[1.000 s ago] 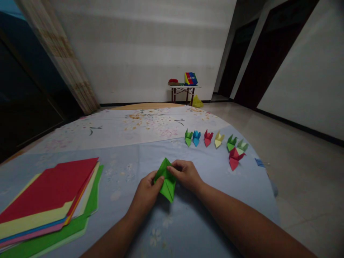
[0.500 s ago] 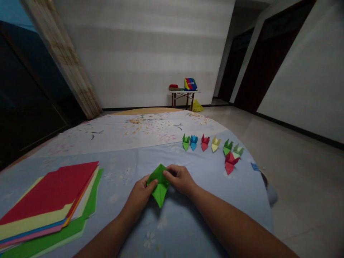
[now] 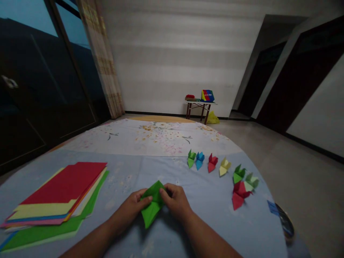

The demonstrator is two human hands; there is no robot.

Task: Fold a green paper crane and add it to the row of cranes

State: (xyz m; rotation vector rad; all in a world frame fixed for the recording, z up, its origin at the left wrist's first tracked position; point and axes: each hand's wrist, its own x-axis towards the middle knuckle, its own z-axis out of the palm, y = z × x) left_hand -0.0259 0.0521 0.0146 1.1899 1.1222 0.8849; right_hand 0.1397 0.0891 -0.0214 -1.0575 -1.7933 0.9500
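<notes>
Pinching a folded green paper over the near, blue part of a flowered tablecloth, we have it roughly centered before us, top corner pointing away, lower tip angled toward us & a bit L. To do this step well, we'd let our L hand anchor the sheet while our R hand works its edge w/ light pressure; best to line up corners before pressing, then run a nail along each crease so it's sharp. Tugging too hard at thin layers could tear or skew them, we reckon. Pose-wise, both forearms enter from the bottom of view, slanting inward, hands low & just apart w/ the paper btwn them. L grip is closed on the paper's L edge, thumb laid across the front, other fingers mostly hidden behind; R grip is closed on the upper R edge, thumb bent on the near face, index curled around. Whether the low tip touches the cloth, we can't tell. Off to our R, 7 small folded figures form a curved line, incl. a red one nearest us, right in front of a pale green one. Off to our L, well apart from the paper, lies a stack of colored sheets, red on top.
</notes>
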